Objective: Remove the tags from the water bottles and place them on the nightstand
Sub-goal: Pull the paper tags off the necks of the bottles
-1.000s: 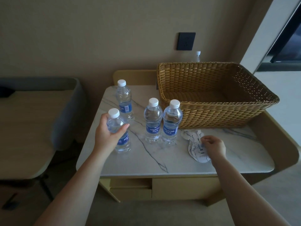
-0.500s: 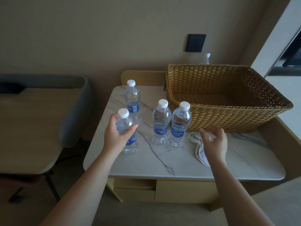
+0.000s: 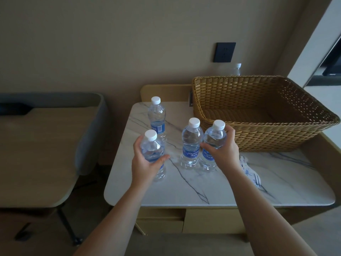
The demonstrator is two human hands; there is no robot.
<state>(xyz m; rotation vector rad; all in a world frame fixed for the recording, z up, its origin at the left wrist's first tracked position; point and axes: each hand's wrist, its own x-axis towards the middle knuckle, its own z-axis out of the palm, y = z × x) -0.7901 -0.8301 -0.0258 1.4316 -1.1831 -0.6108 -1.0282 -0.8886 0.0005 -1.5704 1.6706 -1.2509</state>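
Both grips are closing around bottles in the head view: the left hand (image 3: pixel 145 163) is wrapping the near-left bottle (image 3: pixel 154 154) at its shoulder, and the right hand (image 3: pixel 224 150) is curling round the rightmost bottle (image 3: pixel 212 145) just below its cap. Holding high on the bottles is probably steadying them for lifting or shifting on the nightstand (image 3: pixel 184 189), whose marble-veined top is serving as the counter. A middle bottle (image 3: pixel 191 145) is standing touching or just beside the right-hand one, and a far bottle (image 3: pixel 156 115) is standing apart behind. All are showing clear plastic, white caps, blue labels and no tags at the necks. A pile of white tags (image 3: pixel 250 170) with blue print is lying beside the right wrist, near the empty-looking wicker basket (image 3: pixel 258 137).
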